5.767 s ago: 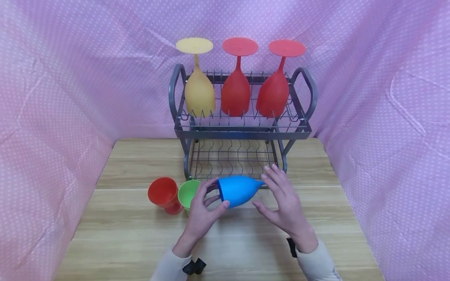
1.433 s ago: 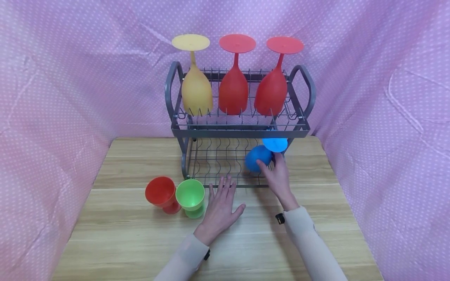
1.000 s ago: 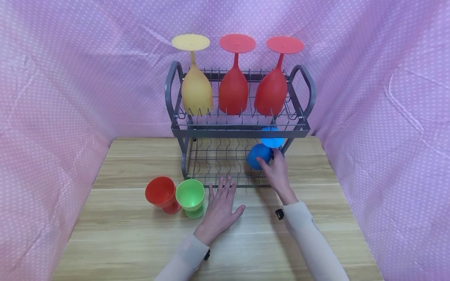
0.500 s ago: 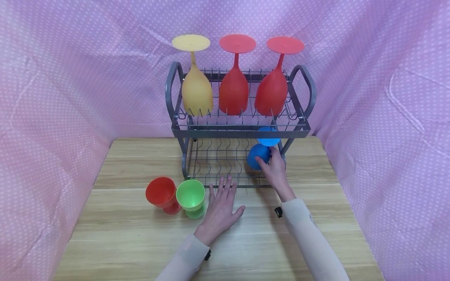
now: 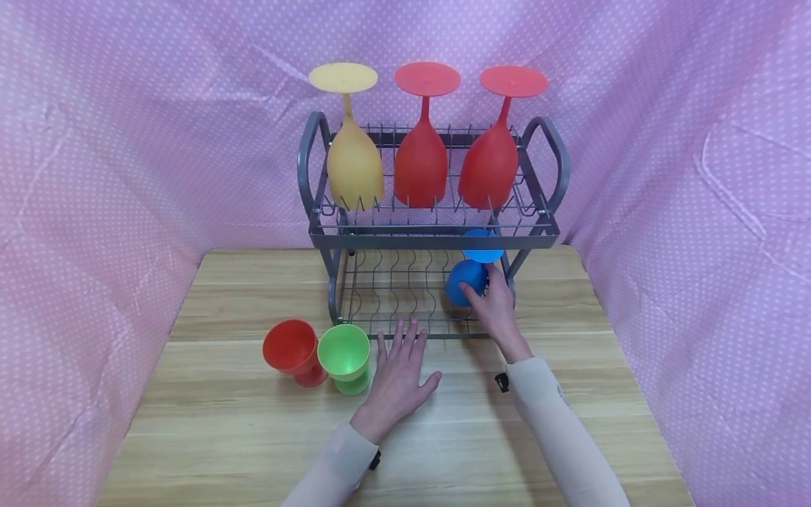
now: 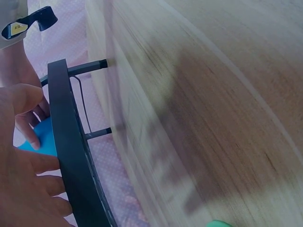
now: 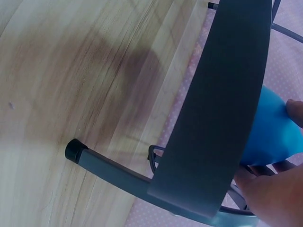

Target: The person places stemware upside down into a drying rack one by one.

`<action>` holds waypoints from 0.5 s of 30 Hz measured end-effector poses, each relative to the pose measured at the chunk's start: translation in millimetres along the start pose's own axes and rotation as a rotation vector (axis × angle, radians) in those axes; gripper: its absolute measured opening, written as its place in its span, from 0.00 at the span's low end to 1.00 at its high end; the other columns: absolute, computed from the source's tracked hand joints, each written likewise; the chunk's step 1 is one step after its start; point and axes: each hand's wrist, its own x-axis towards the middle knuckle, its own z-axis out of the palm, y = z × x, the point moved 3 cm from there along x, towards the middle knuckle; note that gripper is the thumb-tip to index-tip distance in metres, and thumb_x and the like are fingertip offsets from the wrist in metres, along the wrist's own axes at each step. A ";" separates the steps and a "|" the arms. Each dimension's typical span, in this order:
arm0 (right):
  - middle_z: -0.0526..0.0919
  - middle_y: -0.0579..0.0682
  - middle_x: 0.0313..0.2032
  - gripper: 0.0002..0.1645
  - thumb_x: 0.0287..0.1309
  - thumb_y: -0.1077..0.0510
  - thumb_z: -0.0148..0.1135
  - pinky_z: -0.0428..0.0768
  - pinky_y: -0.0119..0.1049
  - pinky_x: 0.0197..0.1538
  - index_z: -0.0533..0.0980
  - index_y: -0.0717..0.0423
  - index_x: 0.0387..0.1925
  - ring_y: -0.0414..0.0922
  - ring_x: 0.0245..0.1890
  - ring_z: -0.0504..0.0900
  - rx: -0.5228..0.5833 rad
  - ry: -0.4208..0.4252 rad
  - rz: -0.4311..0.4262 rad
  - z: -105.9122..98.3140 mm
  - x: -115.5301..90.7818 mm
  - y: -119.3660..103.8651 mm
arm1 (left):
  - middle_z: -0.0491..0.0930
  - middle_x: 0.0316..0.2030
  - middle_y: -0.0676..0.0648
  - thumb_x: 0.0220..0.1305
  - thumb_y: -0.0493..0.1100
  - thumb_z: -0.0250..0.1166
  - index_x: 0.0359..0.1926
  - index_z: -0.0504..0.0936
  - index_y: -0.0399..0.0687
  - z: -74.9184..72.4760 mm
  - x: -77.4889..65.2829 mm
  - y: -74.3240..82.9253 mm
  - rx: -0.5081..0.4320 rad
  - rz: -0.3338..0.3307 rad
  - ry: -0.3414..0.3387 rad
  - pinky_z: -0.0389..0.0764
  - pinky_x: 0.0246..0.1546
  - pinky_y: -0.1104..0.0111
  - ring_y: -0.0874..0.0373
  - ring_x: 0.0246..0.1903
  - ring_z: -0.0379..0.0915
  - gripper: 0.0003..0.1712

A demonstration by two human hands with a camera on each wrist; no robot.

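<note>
The blue wine goblet (image 5: 467, 283) is upside down at the right end of the rack's lower tier (image 5: 393, 287), its foot partly behind the upper tier's front bar. My right hand (image 5: 497, 310) grips it from the right, thumb on the bowl. The right wrist view shows the blue bowl (image 7: 272, 130) beyond the dark front bar of the rack, my fingers partly hidden under it. My left hand (image 5: 399, 384) lies with spread fingers, fingertips at the lower tier's front edge. In the left wrist view its fingers (image 6: 45, 163) reach that dark bar.
A yellow goblet (image 5: 355, 165) and two red goblets, one in the middle (image 5: 421, 169) and one at right (image 5: 491, 169), stand inverted on the upper tier. Left of my left hand, a red cup (image 5: 290, 346) and a green cup (image 5: 344, 352) stand upright on the wooden table (image 5: 222, 429).
Earlier my left hand held the blue goblet sideways before the rack; now my right hand has it inverted on the lower tier. Over the last second it shifted slightly left; my left hand stayed still.
</note>
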 end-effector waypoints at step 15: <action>0.62 0.59 0.77 0.45 0.72 0.43 0.63 0.66 0.57 0.73 0.57 0.58 0.79 0.58 0.75 0.63 0.096 0.059 -0.073 -6.1 -19.8 4.4 | 0.50 0.81 0.38 0.69 0.64 0.63 0.77 0.64 0.41 -2.9 0.8 0.6 0.002 -0.008 -0.010 0.47 0.73 0.31 0.39 0.80 0.40 0.46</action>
